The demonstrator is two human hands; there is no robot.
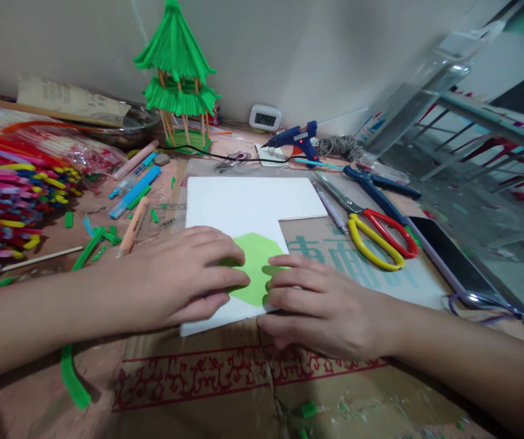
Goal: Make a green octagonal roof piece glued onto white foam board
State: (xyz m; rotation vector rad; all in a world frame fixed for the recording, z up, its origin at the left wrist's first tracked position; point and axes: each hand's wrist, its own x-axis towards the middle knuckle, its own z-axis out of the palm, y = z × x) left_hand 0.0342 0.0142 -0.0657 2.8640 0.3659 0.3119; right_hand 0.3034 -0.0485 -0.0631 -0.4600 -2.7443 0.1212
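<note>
A light green hexagon of paper (256, 262) lies on a white foam board (243, 204) near the board's front edge. My left hand (183, 277) lies flat on the board, fingers stretched out and pressing the green piece's left side. My right hand (321, 302) rests on the piece's right side, fingers extended and close together, fingertips on its edge. Neither hand grips anything. Part of the green shape is hidden under both hands.
Flattened cardboard (225, 372) covers the table. Yellow-and-red scissors (376, 235), blue pliers (376, 186), a phone (449, 259) and a blue glue gun (296, 140) lie right and behind. A green straw pagoda (177, 73) stands at the back; coloured straws (10, 189) pile on the left.
</note>
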